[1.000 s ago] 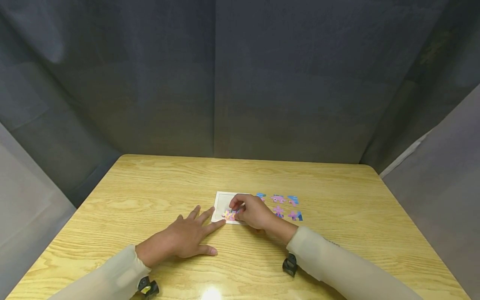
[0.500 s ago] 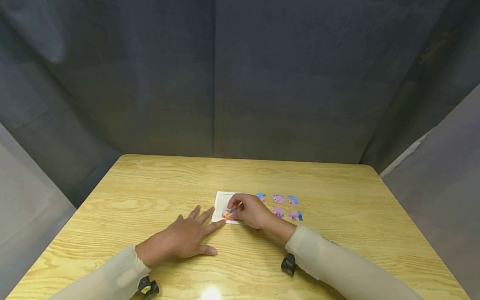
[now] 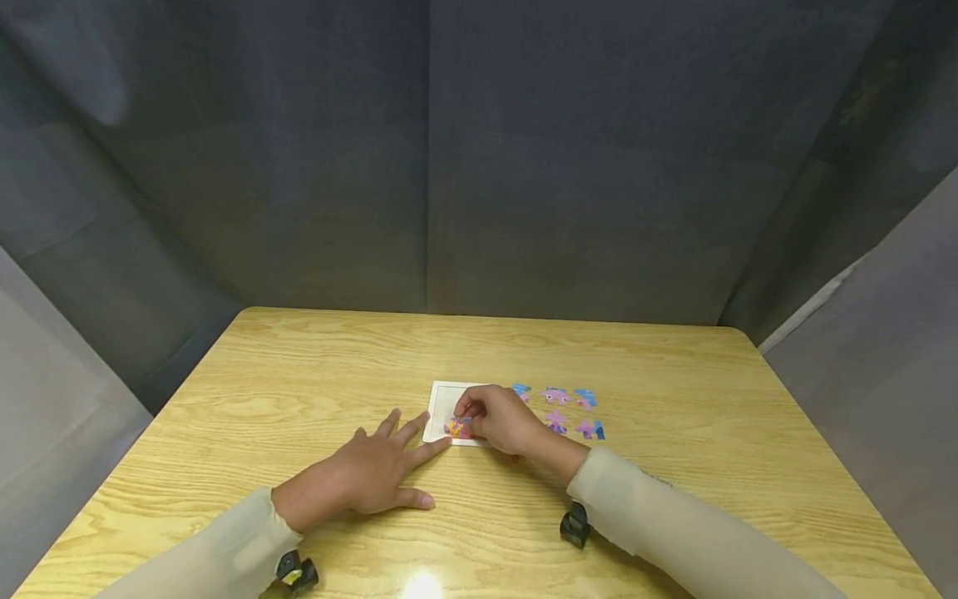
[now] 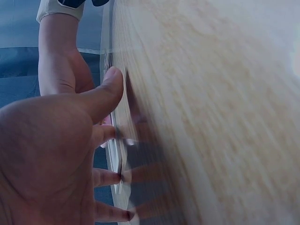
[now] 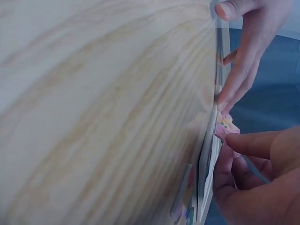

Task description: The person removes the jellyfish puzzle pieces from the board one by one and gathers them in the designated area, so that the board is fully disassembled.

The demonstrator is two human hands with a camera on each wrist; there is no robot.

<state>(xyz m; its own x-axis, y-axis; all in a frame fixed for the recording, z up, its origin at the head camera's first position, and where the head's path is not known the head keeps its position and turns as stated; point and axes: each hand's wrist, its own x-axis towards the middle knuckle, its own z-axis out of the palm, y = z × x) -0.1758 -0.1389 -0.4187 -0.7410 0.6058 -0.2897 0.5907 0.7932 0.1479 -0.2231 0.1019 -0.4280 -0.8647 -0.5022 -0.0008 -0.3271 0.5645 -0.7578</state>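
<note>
In the head view, a shallow white puzzle tray [image 3: 447, 403] lies flat on the table. My left hand [image 3: 377, 472] is spread beside it, with fingertips at the tray's left edge and near corner. Over the tray, my right hand [image 3: 507, 421] pinches a pink and yellow jigsaw piece [image 3: 456, 428] between thumb and fingers, low at the near left corner. The right wrist view shows that jigsaw piece [image 5: 227, 123] tilted up from the tray, close to the left fingertips. My right hand covers the tray's right part.
Several loose jigsaw pieces lie to the right of the tray, among them a pink one with an eye [image 3: 555, 397], a blue and pink one [image 3: 586, 398] and a pink and blue one [image 3: 590, 430]. The wooden table [image 3: 659, 374] ends at dark curtains [image 3: 569, 166].
My right hand has shifted slightly left with the jigsaw piece, towards the tray's near left corner. My left hand stays where it was.
</note>
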